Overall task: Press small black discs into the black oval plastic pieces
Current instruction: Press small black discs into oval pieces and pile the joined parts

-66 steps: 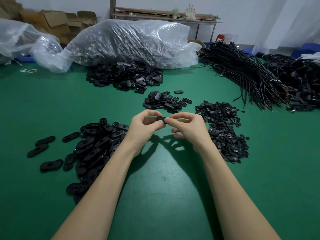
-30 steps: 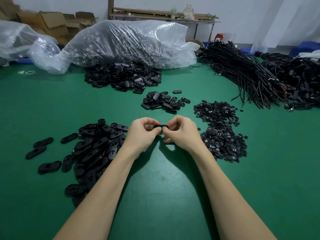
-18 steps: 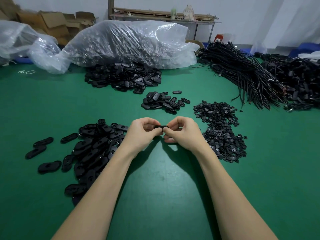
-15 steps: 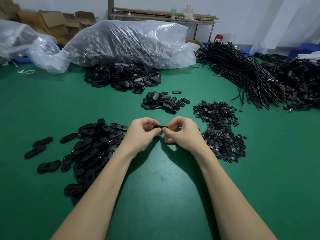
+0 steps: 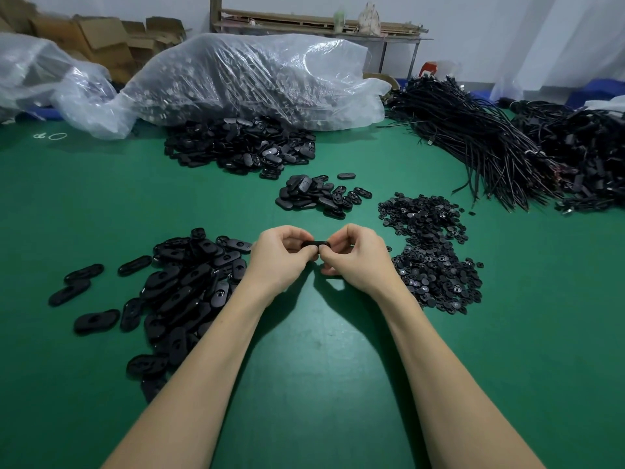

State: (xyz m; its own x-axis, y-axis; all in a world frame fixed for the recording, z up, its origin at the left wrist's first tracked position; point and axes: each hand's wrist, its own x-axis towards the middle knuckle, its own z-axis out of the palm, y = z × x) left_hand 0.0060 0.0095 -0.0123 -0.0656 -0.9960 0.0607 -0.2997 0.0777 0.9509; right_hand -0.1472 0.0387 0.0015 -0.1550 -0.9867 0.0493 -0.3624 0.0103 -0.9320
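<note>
My left hand and my right hand meet over the middle of the green table, fingers curled, and together pinch one black oval piece held edge-on between them. Whether a disc sits in it is hidden by my fingers. A heap of black oval pieces lies to the left of my left wrist. Small black discs are piled just right of my right hand. A smaller cluster of oval pieces lies beyond my hands.
A bigger pile of oval pieces spills from a clear plastic bag at the back. Bundles of black cables fill the back right. A second plastic bag and cardboard boxes stand at the back left.
Both hands came down slightly toward the table and closed tighter on the oval piece; over the last half second they have stayed nearly still.
</note>
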